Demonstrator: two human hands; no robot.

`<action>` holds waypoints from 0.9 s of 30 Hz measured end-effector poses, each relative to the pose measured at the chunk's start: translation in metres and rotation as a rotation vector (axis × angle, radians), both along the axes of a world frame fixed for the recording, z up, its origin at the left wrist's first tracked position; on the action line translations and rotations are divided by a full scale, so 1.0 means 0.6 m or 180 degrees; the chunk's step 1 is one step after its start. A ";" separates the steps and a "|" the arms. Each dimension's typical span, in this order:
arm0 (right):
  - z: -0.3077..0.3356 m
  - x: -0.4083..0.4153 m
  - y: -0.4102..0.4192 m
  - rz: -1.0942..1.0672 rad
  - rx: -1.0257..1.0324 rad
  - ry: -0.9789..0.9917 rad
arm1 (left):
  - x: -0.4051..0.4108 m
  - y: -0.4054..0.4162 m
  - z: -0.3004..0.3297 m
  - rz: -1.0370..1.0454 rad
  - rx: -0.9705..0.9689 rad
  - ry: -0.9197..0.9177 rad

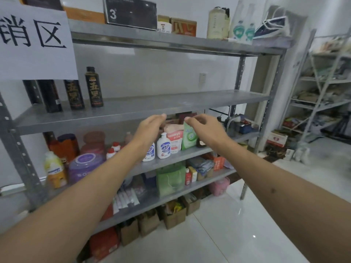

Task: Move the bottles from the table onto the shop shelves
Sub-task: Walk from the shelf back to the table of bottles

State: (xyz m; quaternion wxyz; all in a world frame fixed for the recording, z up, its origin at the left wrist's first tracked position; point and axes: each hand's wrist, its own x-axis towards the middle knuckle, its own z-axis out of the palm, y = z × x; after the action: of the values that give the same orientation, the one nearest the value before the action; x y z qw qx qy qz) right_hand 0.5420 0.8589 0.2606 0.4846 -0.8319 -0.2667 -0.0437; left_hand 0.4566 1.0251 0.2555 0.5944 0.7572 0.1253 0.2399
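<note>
Both forearms outstretched | left hand (152, 126), right hand (204, 128) fingers loosely curled, empty | pump bottles (163, 147), pouches (189, 135) behind

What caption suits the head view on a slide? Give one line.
Both hands, left and right, reach empty toward pump bottles and refill pouches on a metal shop shelf.

The paper sign (36, 37) is cut by the left edge and covers the tops of dark bottles (50, 95). The left hand (150, 128) hides part of a white pump bottle (149, 151). The far racks (322, 88) are blurred.
</note>
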 end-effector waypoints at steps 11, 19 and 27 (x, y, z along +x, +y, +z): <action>-0.015 -0.155 -0.224 -0.0763 0.0020 0.0039 | -0.093 -0.209 -0.010 -0.0839 0.0088 0.0092; -0.051 -0.318 -0.333 -0.1471 0.0121 0.0188 | -0.189 -0.319 -0.048 -0.1555 0.0006 0.0255; -0.074 -0.476 -0.476 -0.2119 0.0137 0.0304 | -0.293 -0.467 -0.075 -0.2159 0.0047 0.0348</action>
State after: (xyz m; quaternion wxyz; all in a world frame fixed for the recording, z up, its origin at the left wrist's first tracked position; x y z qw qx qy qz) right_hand 0.2562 0.5730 0.2162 0.4731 -0.8641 0.0437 -0.1662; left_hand 0.2807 0.7447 0.2107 0.6273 0.7718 -0.1037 -0.0114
